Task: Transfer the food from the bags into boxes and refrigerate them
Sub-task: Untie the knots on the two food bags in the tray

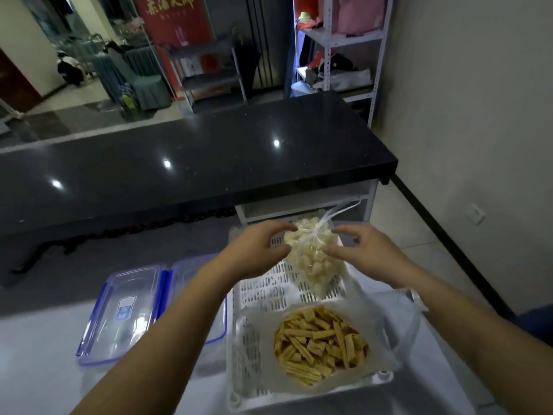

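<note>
— What is held in the white slotted basket [257, 295]?
— At its near edge, an open bag of yellow strips [321, 342]. At its far edge, a knotted bag of pale pieces [311, 259] is pinched by the left hand [257, 250] and right hand [359, 250].
— And left of it?
— Clear blue-clipped boxes [119, 313] are set there.

1. The room is dim overall, with a cool grey cast.
2. Three small white glare spots sit on the black counter [191, 163] beyond the hands.
3. The left hand [254, 250] and right hand [356, 250] are slightly blurred, as is the bag [311, 259] between them.
4. Wide-angle distortion bends the counter edge and the shelf [338, 40] far behind the hands.
5. Shadows are soft and faint.
</note>
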A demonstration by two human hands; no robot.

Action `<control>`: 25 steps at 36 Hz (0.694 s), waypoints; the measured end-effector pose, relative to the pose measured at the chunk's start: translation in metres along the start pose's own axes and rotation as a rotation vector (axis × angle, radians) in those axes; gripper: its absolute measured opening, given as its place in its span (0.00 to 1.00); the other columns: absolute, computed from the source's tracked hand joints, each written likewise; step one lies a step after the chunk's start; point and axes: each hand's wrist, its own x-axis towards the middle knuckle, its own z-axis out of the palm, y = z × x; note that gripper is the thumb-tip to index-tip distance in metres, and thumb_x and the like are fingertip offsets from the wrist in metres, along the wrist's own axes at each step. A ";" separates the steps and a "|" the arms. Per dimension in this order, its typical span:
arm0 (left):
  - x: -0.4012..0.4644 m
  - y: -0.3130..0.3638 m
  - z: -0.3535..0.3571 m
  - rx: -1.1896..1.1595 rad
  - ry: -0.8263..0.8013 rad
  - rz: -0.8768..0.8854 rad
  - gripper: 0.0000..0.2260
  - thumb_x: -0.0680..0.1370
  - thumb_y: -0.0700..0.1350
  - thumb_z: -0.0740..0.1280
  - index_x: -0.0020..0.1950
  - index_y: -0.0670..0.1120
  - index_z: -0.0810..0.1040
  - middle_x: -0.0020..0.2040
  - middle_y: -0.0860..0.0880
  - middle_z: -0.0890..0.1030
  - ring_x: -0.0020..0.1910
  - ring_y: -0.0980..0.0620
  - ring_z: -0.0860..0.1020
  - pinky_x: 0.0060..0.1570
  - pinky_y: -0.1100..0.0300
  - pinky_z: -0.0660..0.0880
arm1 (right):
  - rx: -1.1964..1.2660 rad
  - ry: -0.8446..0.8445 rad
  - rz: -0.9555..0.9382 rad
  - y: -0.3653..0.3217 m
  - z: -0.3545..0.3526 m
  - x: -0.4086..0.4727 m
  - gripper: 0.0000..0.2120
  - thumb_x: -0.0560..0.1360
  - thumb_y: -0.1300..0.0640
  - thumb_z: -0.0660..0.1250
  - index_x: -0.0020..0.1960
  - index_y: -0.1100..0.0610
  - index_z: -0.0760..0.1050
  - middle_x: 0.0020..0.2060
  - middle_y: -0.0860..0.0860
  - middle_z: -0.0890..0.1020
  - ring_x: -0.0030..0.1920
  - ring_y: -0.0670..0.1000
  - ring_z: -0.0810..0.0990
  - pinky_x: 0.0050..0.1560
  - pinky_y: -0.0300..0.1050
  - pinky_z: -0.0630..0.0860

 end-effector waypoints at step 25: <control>0.073 -0.004 0.051 0.004 0.196 -0.016 0.07 0.78 0.44 0.71 0.53 0.44 0.86 0.61 0.49 0.82 0.60 0.52 0.78 0.62 0.55 0.74 | -0.025 0.312 -0.119 0.025 0.055 0.054 0.04 0.78 0.55 0.68 0.49 0.54 0.81 0.51 0.45 0.71 0.58 0.52 0.71 0.62 0.55 0.71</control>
